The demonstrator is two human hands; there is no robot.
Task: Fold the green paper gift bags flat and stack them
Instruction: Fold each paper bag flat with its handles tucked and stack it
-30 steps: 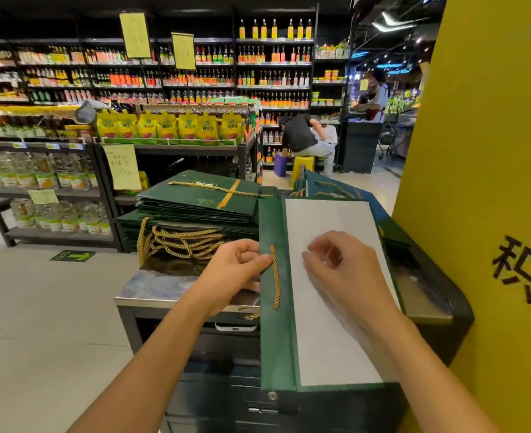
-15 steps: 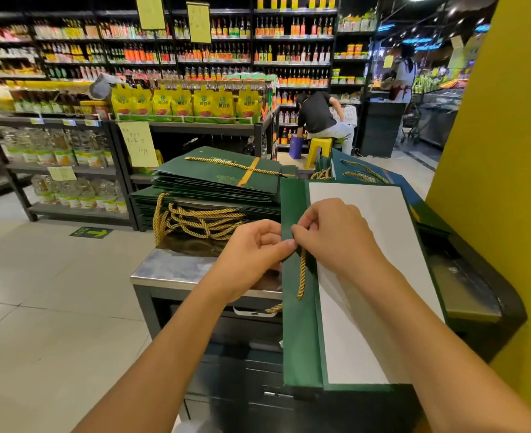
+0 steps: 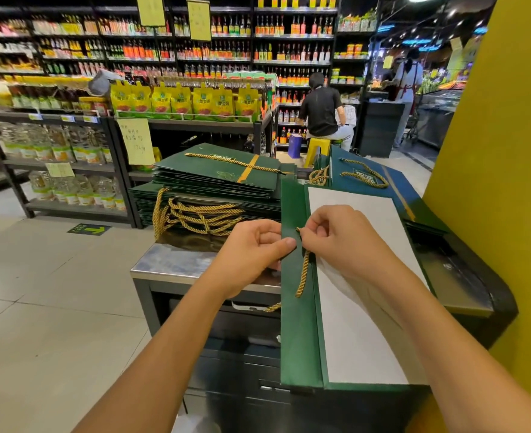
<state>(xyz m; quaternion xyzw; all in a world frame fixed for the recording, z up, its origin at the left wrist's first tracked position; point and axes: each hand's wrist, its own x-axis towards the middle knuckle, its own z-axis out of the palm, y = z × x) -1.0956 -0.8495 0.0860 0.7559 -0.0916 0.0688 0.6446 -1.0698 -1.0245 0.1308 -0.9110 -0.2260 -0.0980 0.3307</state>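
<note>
A green paper gift bag (image 3: 298, 332) lies unfolded in front of me, its white inner side (image 3: 361, 295) facing up. My left hand (image 3: 251, 248) pinches the bag's green edge strip between thumb and fingers. My right hand (image 3: 336, 235) pinches the top end of a gold rope handle (image 3: 303, 273) at that strip; the rope hangs down toward me. A stack of flat green bags (image 3: 217, 179) with gold handles sits behind my left hand. More green bags (image 3: 367, 179) lie at the back right.
The bags rest on a metal-topped counter (image 3: 176, 260) with dark drawers below. A yellow pillar (image 3: 508, 182) stands close on the right. Store shelves fill the background; a person sits on a yellow stool (image 3: 317, 148) and another stands far right.
My right hand moved left from the white sheet to the green strip and took hold of the gold rope end. My left hand kept its pinch on the strip. The camera tilted.
</note>
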